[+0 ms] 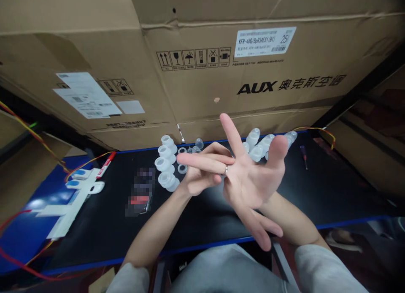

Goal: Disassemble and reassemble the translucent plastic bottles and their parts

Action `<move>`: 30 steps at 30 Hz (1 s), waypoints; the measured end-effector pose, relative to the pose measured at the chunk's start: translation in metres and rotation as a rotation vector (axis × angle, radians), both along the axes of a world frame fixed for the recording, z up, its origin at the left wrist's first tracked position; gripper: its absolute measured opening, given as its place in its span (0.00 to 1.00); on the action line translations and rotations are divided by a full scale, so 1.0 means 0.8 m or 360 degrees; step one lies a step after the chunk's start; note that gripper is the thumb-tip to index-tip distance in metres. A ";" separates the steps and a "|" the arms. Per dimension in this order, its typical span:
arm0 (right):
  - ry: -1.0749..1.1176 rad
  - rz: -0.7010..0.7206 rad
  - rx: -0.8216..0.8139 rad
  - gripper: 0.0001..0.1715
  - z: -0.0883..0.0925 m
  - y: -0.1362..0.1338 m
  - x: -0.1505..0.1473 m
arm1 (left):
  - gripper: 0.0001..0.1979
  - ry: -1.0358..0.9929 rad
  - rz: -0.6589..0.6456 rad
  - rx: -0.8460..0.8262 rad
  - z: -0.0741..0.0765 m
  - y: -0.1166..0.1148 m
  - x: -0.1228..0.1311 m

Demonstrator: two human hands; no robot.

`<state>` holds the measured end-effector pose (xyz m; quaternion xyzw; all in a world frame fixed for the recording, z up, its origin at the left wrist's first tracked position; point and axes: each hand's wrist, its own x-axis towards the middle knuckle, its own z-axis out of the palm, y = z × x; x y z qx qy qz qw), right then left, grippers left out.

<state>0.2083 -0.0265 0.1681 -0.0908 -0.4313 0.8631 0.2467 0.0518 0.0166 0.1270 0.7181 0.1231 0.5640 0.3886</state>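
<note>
My right hand (253, 183) is held palm up over the black mat (332, 191), fingers spread wide and holding nothing. A silver ring (226, 169) sits at the base of its finger that points left. My left hand (202, 174) is curled around that finger, fingertips beside the ring. Behind the hands, translucent plastic caps lie in two clusters, one on the left (166, 166) and one on the right (259, 146). A few small clear rings (182, 169) lie between them.
Large cardboard boxes (221, 73) wall off the back of the mat. At the left lie a white and blue plastic part (79, 187), a red marker (106, 164), red and yellow wires (19, 115) and a blurred flat item (141, 191). A small screwdriver (303, 155) lies at the right.
</note>
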 end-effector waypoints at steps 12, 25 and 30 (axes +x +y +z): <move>0.0067 -0.0308 0.0093 0.43 -0.011 0.018 -0.016 | 0.09 -0.0398 0.0291 -0.0063 0.002 -0.020 0.018; -0.0164 -0.0063 0.0067 0.33 0.003 0.014 -0.017 | 0.15 -0.0338 0.0356 0.0041 -0.006 -0.017 0.012; -0.0102 -0.0151 0.0037 0.33 0.007 0.011 -0.017 | 0.15 -0.0390 0.0390 0.0026 -0.004 -0.022 0.016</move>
